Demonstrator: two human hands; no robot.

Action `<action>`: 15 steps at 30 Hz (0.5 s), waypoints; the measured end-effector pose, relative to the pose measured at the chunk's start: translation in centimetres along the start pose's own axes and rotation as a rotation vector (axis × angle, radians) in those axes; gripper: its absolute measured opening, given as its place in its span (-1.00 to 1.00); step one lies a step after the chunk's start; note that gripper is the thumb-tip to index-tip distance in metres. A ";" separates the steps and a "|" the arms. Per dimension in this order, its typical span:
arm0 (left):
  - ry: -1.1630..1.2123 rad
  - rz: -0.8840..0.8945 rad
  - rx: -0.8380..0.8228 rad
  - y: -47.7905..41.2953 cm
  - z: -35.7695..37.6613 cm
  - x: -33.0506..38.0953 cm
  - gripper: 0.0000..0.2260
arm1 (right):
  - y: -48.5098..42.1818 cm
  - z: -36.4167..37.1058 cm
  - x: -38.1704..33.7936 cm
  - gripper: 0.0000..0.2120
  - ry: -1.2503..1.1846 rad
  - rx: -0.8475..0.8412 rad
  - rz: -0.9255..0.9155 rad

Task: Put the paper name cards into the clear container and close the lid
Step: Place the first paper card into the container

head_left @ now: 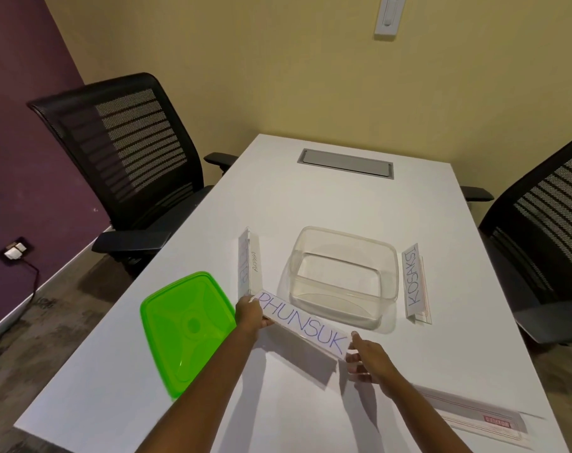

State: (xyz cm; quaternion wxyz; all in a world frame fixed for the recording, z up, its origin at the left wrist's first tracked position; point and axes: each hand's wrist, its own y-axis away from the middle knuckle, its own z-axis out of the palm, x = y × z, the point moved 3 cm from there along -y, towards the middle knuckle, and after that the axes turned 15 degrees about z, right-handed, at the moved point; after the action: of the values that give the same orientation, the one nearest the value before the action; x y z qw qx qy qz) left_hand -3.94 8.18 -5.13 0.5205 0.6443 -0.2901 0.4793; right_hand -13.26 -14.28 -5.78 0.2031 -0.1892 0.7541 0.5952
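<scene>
A white paper name card reading PHUNSUK [302, 323] is held just in front of the clear container [343, 276], above the white table [311, 197]. My left hand [250, 313] grips the card's left end and my right hand [368, 356] grips its right end. The container stands open with nothing inside. Its green lid [185, 328] lies to the left of my left hand. A folded name card [248, 263] stands left of the container. Another one, reading KOSAKSI [415, 279], stands to its right.
A flat printed paper strip [480, 416] lies at the near right table edge. A grey cable hatch [345, 163] is set into the far part of the table. Black mesh chairs stand at the left [131, 158] and right [546, 230] sides.
</scene>
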 end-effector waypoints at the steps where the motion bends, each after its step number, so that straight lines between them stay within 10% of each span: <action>1: 0.047 -0.014 -0.002 0.0 0.0 -0.1 -0.64 | 0.2 -0.1 -0.1 -0.64 0.002 -0.010 0.015; 15: 0.159 -0.025 0.014 0.3 -1.0 1.1 -0.59 | 2.9 0.9 -4.3 -0.61 -0.258 -0.217 -0.084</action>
State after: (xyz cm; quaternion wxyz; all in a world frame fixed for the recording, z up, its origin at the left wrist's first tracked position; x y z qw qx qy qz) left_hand -4.08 9.18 -4.03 0.5431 0.6116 -0.2365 0.5244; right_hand -11.07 -12.56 -1.27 0.3013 -0.1634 0.6446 0.6834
